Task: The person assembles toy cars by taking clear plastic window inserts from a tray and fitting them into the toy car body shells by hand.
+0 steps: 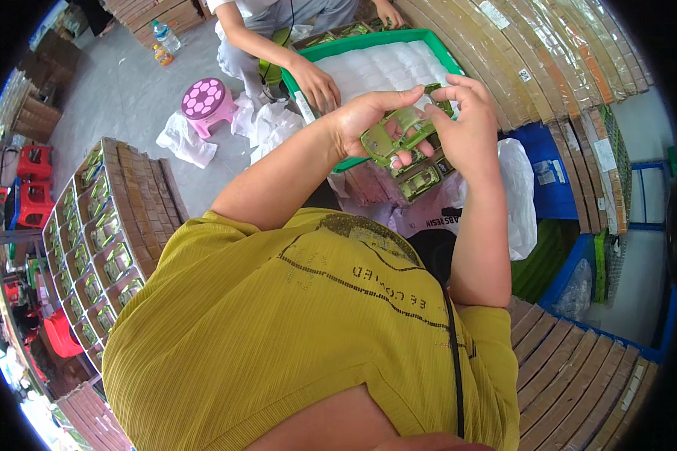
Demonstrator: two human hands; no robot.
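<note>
Between my two hands, above the near edge of the green tray [450, 54], is a green plastic toy car body [380, 143] with window-like openings. My left hand [357, 120] grips it from the left, thumb stretched along the top and fingertips showing underneath. On the far right end, my right hand [466, 129] has its fingers bent around the piece; part of their grip is hidden. Just below my hands, a compartmented box holds several similar green car bodies [419, 182]. White sheet-like padding [384, 66] fills the tray.
Across the tray sits a co-worker, one hand [316, 86] at its left edge. Divided cartons of green parts [90, 240] are stacked at left. Flattened cardboard [534, 45] lines the right. A pink stool [207, 105], white plastic bags [188, 139] and bottles [165, 37] stand on the floor.
</note>
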